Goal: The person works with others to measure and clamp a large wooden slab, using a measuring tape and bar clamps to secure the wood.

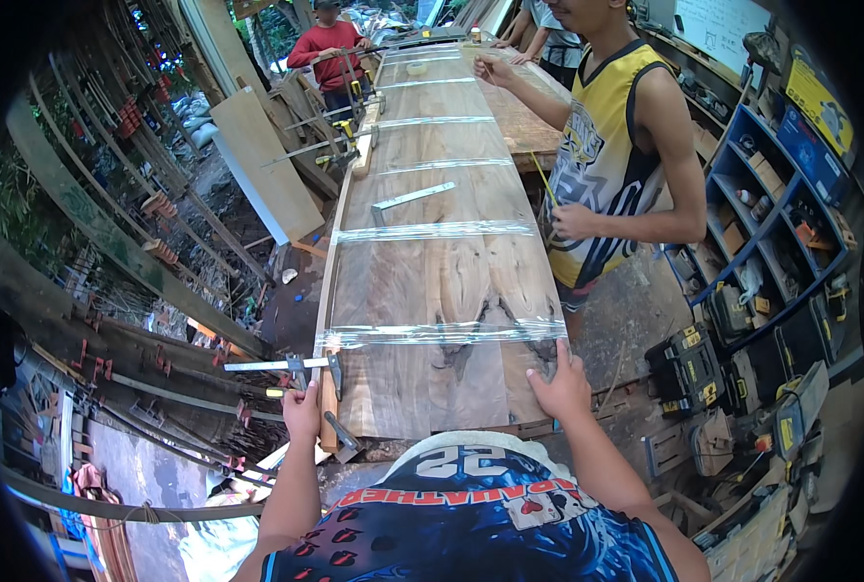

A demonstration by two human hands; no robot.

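A long, wide wooden slab [432, 281] lies flat on a bench, running from the near edge, just ahead of the person's chest, to the far end of the workshop. Bands of clear plastic wrap [439, 333] cross it at intervals; the nearest band lies just beyond the hands. A dark crack [471, 325] splits the grain near that band.

The left hand [302, 407] rests at the slab's near-left edge, fingers curled around the bar of a clamp [282, 366] that juts leftward; how firmly they grip cannot be told. The right hand [560, 381] lies on the near-right edge, fingers spread open and pressed flat against the wood beside the wrap.

A metal square [408, 198] lies on the slab farther along, toward the left. A co-worker in a yellow vest [597, 165] stands at the right side, one hand on the far surface, the other holding a thin yellow stick. Another person in a red shirt [327, 44] stands at the far left end. Blue shelves [771, 223] of tools stand to the right.

By its thickness and length the slab is judged heavy and stiff, too much for one person to lift. The wrapped bands are likely slippery; bare wood along the long edges offers the surer hold, away from the cracked zone, which may be fragile.
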